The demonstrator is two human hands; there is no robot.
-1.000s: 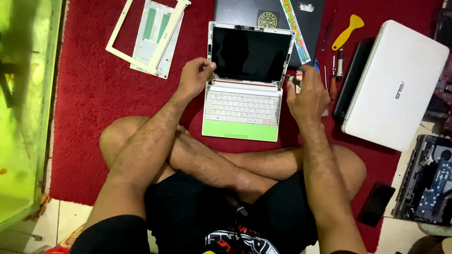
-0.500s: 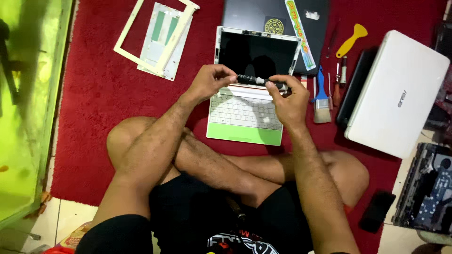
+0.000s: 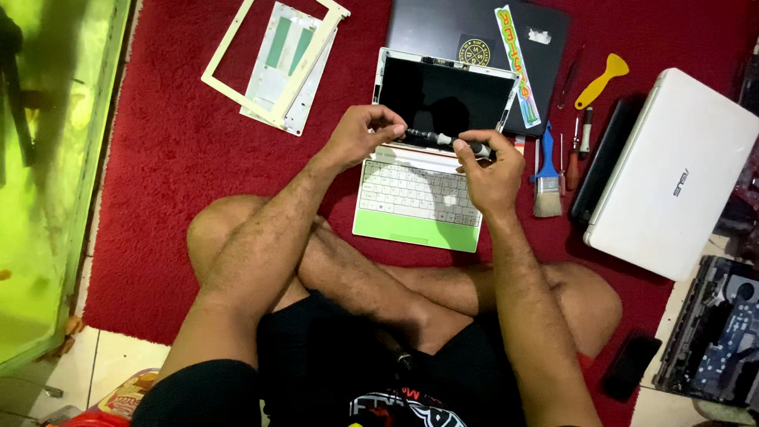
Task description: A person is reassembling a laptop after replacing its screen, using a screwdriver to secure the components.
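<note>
Black slim screwdriver [image 3: 439, 140] held level between both hands: left hand [image 3: 362, 136] fingers pinch its tip end, right hand [image 3: 489, 168] fingers close narrowly round the handle. Below the fingers, small green-and-white open laptop [image 3: 421, 190].

1. I see a home floor used as a repair spot: a red carpet [image 3: 158, 198] laid over pale floor tiles [image 3: 126, 356].
2. Several laptops lie about me: an opened small laptop [image 3: 427, 158], a white laptop [image 3: 680, 174], a dark laptop [image 3: 458, 32].
3. A paintbrush [image 3: 547, 178], screwdrivers [image 3: 575, 154] and a yellow pry tool [image 3: 602, 79] lie on the carpet.
</note>
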